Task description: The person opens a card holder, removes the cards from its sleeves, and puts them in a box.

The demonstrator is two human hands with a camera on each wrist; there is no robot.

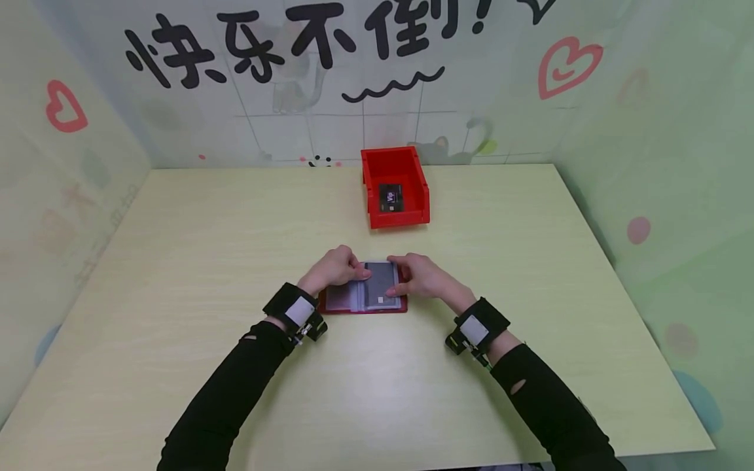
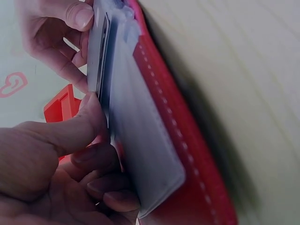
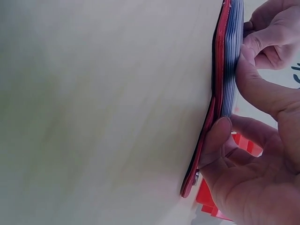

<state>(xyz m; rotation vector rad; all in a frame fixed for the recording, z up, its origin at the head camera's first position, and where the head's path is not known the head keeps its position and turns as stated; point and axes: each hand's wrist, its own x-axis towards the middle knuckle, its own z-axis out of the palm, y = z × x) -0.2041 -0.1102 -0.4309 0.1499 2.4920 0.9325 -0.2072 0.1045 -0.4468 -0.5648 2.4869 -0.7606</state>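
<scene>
Red bin (image 1: 400, 218), rear of table (image 1: 247, 373): one black card marked "Vip" (image 1: 391, 197). Red card holder (image 1: 381, 311), lying open on the table before the bin: clear sleeves, grey card (image 1: 379, 282) at right. Left hand (image 1: 336, 269), fingers curled, thumb pinching at the sleeves' upper edge; right hand (image 1: 423, 277), partly closed, gripping the holder's right edge.

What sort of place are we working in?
Probably a staged recording booth rather than a home: a pale table enclosed on three sides by printed walls, and black devices strapped to both wrists.
</scene>
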